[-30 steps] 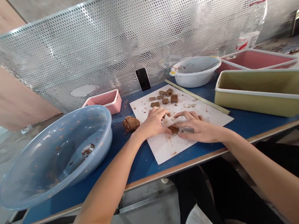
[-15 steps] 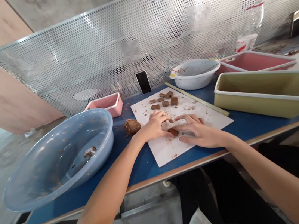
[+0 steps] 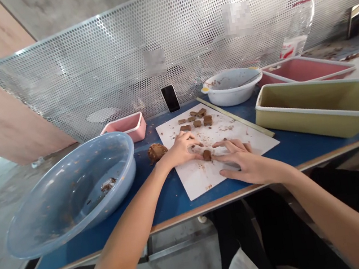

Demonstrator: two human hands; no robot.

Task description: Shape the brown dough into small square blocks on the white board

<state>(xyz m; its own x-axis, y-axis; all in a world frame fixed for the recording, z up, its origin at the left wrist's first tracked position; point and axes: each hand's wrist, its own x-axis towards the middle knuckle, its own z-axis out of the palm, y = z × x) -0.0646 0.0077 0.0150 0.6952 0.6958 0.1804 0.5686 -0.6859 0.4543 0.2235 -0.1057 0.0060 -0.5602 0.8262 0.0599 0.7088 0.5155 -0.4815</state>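
Observation:
A small brown clay block [image 3: 206, 154] sits on the white board [image 3: 201, 185], between my two hands. Curved in from the left, my left hand [image 3: 184, 148] has thumb and fingers apart, the thumb tip at the block's left side. My right hand [image 3: 241, 161] is low over the board with fingers spread, one fingertip close to the block's right side; whether it touches I cannot tell. Another brown piece [image 3: 247, 147] shows partly behind the right hand's fingers. Farther back on the board lie several clay blocks [image 3: 197, 123] among crumbs. Left of my left hand rests a larger clay lump [image 3: 157, 152].
A big blue basin [image 3: 99, 142] stands at the left, a small pink bin [image 3: 138, 132] behind it. A greenish strip [image 3: 249, 122] lies along the board's right edge. Beyond are a white basin [image 3: 235, 96], a green bin [image 3: 316, 117], a pink bin [image 3: 321, 64] and a phone [image 3: 170, 98].
My hands have drawn slightly apart, the right one shifting right and towards me. The small block between them now shows more fully and looks turned. The whole view has shifted slightly.

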